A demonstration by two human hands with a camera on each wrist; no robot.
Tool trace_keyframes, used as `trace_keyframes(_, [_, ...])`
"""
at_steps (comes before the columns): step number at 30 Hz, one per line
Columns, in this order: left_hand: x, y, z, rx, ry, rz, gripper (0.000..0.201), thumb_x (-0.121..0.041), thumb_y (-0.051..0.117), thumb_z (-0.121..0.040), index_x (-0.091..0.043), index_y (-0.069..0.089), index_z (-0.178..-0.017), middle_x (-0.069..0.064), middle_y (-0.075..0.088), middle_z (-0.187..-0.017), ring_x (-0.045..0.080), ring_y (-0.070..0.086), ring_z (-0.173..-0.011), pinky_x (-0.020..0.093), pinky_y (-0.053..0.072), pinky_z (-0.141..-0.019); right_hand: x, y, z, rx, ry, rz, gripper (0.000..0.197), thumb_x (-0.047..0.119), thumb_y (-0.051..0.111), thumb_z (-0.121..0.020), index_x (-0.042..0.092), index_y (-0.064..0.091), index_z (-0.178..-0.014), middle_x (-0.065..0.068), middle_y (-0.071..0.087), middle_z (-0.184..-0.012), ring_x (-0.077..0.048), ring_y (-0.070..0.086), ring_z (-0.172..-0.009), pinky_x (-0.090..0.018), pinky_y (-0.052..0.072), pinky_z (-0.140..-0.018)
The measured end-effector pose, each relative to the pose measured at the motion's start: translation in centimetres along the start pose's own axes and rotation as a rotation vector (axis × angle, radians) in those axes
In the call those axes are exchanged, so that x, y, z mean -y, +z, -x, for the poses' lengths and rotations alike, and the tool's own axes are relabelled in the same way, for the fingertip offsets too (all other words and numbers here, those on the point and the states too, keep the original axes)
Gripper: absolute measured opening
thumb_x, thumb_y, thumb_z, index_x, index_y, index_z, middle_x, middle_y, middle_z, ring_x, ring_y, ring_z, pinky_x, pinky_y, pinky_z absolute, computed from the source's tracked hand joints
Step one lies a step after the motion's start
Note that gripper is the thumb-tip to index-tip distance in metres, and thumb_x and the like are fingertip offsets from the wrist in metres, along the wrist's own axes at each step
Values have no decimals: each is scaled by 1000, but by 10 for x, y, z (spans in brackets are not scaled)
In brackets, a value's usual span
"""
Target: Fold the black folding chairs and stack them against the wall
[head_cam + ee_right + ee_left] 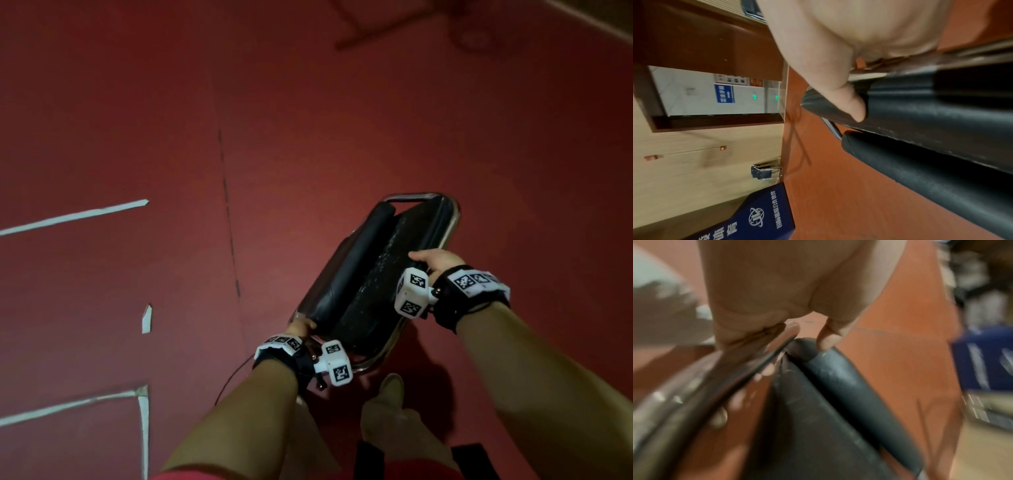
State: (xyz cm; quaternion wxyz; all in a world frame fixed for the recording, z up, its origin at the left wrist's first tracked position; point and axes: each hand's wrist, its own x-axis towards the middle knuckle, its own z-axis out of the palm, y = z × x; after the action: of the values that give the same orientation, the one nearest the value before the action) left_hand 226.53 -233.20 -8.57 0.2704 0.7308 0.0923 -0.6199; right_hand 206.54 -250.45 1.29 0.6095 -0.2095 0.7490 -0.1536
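Observation:
A folded black chair [373, 270] with padded seat, backrest and chrome frame hangs above the red floor in front of me, carried by both hands. My left hand [301, 327] grips the chrome tube at the chair's near left corner; in the left wrist view its fingers [748, 339] curl round the tube [719, 386] and the thumb touches the black pad [838, 382]. My right hand [433, 262] holds the right edge of the chair, thumb lying on the black pad [941, 104]. Other folded black chairs [764, 172] lean against the wooden wall in the right wrist view.
White tape lines [75, 216] mark the red floor [308, 120] on the left. A blue board [760, 216] stands by the wooden wall [694, 170]. My legs and foot [390, 390] are just below the chair. A chair shadow lies at the far top.

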Motion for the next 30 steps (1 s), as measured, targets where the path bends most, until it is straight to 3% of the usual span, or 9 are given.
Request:
trace_keyframes(3, [-19, -28, -1, 9, 35, 46, 23, 8, 37, -93, 1, 45, -73, 12, 46, -48, 24, 45, -35, 37, 36, -57, -3, 18, -19, -98, -121, -39, 30, 11, 81, -76, 1, 56, -86, -23, 64, -90, -40, 66, -87, -62, 52, -85])
trace_keyframes(6, [-44, -66, 1, 65, 62, 12, 31, 0, 40, -92, -10, 38, -63, 10, 41, -47, 21, 38, -42, 28, 31, -49, -13, 34, -45, -206, -224, -20, 79, 33, 96, -48, 10, 63, -116, -15, 71, -102, -36, 70, -84, -57, 56, -81])
trace_keyframes(8, [-69, -87, 5, 104, 59, -18, 23, -7, 44, -93, -10, 43, -71, 11, 49, -51, 22, 43, -52, 31, 39, -57, -11, 58, -10, -282, -288, 12, 64, 34, 89, -65, 12, 63, -119, -12, 70, -106, -33, 69, -89, -48, 56, -86])
trace_keyframes(10, [-99, -100, 11, 111, 85, -47, 12, -14, 48, -96, -5, 53, -90, 13, 55, -79, 26, 49, -70, 42, 48, -79, -6, 80, 35, -312, -322, 32, 54, 27, 80, -80, 8, 57, -125, -11, 67, -111, -34, 66, -98, -42, 53, -90])
trace_keyframes(13, [-144, -100, 19, 181, 125, -91, 26, -23, 50, -97, -8, 57, -117, 15, 58, -109, 32, 55, -99, 47, 45, -89, -5, 92, 50, -308, -328, 66, 61, 14, 78, -81, 6, 49, -134, -15, 63, -121, -35, 62, -108, -38, 49, -90])
trace_keyframes(15, [-174, -89, 27, 227, 184, -147, 26, -26, 49, -97, -13, 58, -119, 13, 58, -119, 32, 53, -110, 46, 41, -87, -3, 90, 49, -289, -318, 80, 63, 12, 78, -82, 7, 47, -136, -15, 61, -126, -35, 60, -111, -37, 49, -90])
trace_keyframes(21, [-262, -19, 51, 247, 415, -449, 16, -23, 53, -97, -12, 58, -107, 6, 63, -112, 28, 55, -107, 45, 42, -97, -5, 63, 36, -239, -273, 106, 65, 10, 77, -83, 10, 45, -139, -12, 60, -128, -28, 59, -104, -32, 45, -83])
trace_keyframes(25, [-294, 54, 78, 295, 653, -742, 4, -10, 56, -97, -11, 59, -99, 12, 56, -103, 25, 50, -94, 35, 40, -82, -10, 41, 29, -226, -244, 66, 76, 5, 77, -82, 12, 38, -147, -11, 58, -134, -29, 58, -115, -32, 47, -92])
trace_keyframes(30, [-294, 139, 105, 449, 869, -1021, 24, 3, 63, -88, -11, 65, -107, 4, 61, -89, 16, 53, -74, 16, 42, -54, -18, 17, 20, -223, -220, 59, 85, 5, 78, -79, 19, 34, -151, -10, 59, -134, -27, 58, -117, -29, 46, -94])
